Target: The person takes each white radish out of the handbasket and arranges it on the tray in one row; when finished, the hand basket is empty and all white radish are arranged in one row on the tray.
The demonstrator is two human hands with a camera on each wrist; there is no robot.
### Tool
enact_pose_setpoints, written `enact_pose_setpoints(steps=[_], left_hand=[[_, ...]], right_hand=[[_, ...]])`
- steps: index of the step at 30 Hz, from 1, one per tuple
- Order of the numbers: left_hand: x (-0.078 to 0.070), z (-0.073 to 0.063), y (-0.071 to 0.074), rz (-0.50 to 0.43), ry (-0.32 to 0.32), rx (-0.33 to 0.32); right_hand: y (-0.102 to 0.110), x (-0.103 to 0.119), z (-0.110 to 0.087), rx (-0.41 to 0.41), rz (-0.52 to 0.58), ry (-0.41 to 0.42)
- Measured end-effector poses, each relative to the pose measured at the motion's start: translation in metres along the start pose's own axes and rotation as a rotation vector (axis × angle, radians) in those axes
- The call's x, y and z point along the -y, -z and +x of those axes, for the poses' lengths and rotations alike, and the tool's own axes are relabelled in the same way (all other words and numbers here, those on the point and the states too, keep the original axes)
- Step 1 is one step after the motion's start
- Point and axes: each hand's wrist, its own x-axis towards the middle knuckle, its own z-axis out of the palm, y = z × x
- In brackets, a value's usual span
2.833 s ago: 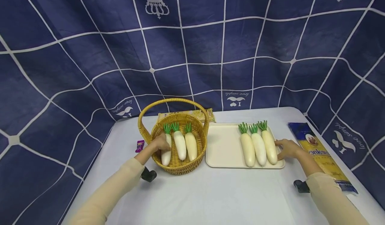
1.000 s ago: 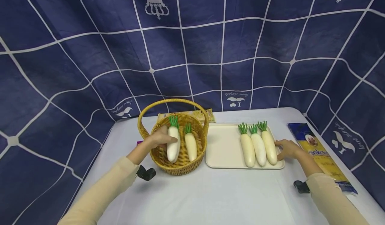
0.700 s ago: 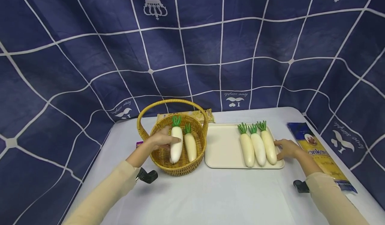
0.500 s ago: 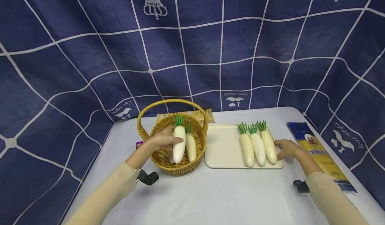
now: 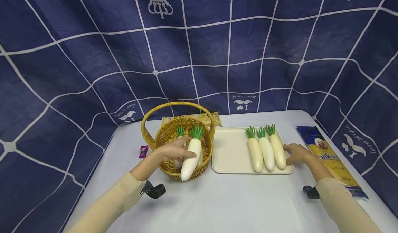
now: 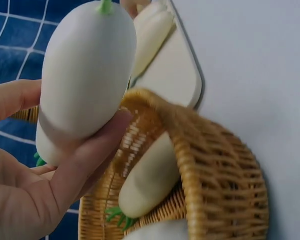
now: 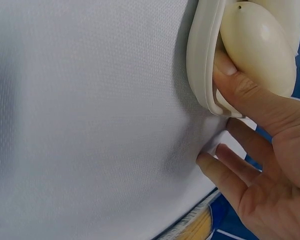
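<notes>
My left hand [image 5: 172,150] grips a white radish [image 5: 190,161] with green leaf stubs, thumb on one side and fingers on the other. The radish is held tilted over the wicker basket [image 5: 203,169], its tip overlapping the front rim. Two more radishes lie inside; one [image 6: 152,177] shows plainly in the left wrist view, the other is partly hidden by my hand. At the right end of the cream tray [image 5: 228,151], my right hand [image 5: 296,153] pinches the rim, thumb [image 7: 245,90] inside and fingers outside. Three radishes [image 5: 266,153] lie side by side in the tray.
The basket's tall handle [image 5: 177,104] arches over it. A yellow packet [image 5: 216,119] lies behind the basket, and a small purple packet [image 5: 143,151] to its left. A blue and yellow bag [image 5: 331,158] lies beyond my right hand. Dark blue cloth [image 5: 211,53] hangs behind the table.
My left hand has taken hold of the leftmost basket radish, lifted it and carried it rightward past the middle one, its tip now swung towards me. The right hand stays at the tray.
</notes>
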Motion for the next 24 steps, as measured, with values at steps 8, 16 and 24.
enact_pose_setpoints(steps=[8, 16, 24], left_hand=[[-0.006, 0.000, -0.017, -0.011, -0.032, 0.102], [-0.007, 0.009, -0.035, -0.048, -0.045, 0.117], [-0.007, 0.020, -0.055, -0.064, -0.088, 0.099]], right_hand=[[0.000, -0.001, 0.000, -0.006, -0.006, 0.013], [-0.002, -0.003, 0.001, -0.014, -0.008, 0.030], [-0.001, -0.003, 0.001, -0.015, 0.000, 0.022]])
